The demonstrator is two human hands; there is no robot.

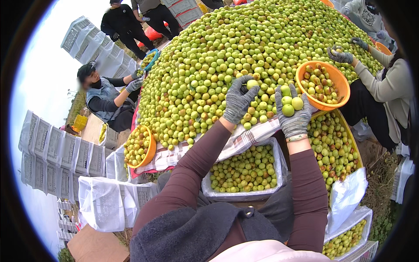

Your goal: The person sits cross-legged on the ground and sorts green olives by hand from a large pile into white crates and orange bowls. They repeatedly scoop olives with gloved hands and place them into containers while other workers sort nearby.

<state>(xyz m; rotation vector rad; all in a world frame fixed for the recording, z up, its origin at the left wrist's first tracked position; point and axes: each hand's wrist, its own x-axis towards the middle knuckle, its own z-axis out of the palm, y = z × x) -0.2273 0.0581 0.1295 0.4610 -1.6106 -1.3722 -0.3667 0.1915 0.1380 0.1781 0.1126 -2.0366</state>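
Observation:
A large heap of green jujube fruits [209, 68], some with brown patches, spreads before me on a checked cloth [248, 137]. Grey knit gloves cover both of my hands. My left hand [240, 98] holds one pale green fruit [252, 84] between thumb and fingers at the heap's near edge. Palm up, my right hand [294, 114] carries several green fruits [288, 110] in its half-curled fingers. Just beyond it stands an orange basket [342, 83] of browner fruits. Below my forearms sits a lined crate [244, 195] of green fruits.
A yellow crate [355, 144] of brown-marked fruits lies right, another lined crate [366, 216] below it. An orange basket [151, 150] stands at the cloth's left corner. Stacked crates [62, 150] rise left. Co-workers sit left [108, 95] and right [386, 85]; others stand behind.

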